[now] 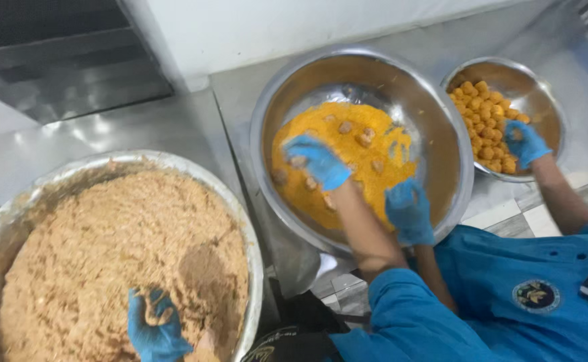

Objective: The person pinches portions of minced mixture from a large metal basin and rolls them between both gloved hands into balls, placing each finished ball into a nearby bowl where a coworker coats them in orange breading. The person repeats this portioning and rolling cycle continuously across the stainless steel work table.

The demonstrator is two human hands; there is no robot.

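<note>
— Where is your left hand?

— Your left hand [153, 332], in a blue glove, is sunk in the tan mixture [106, 255] at the near side of the big steel bowl [240, 214]. Its fingers curl closed on a clump of it. Your right hand is out of sight.

— And the bowl?

— It sits at the near left edge of the steel counter [139, 127], heaped almost to the rim.

— What lies past it?

— Mid-counter, a second bowl [435, 134] holds orange crumbs [347, 144]. Two blue-gloved co-worker's hands are there, one [317, 161] pressed into the crumbs, the other [409, 213] over the near rim.

— Farther still?

— Toward the counter's far right corner, a smaller bowl [542, 94] holds orange coated balls [485, 114]. A third gloved hand [525, 142] rests among them.
</note>
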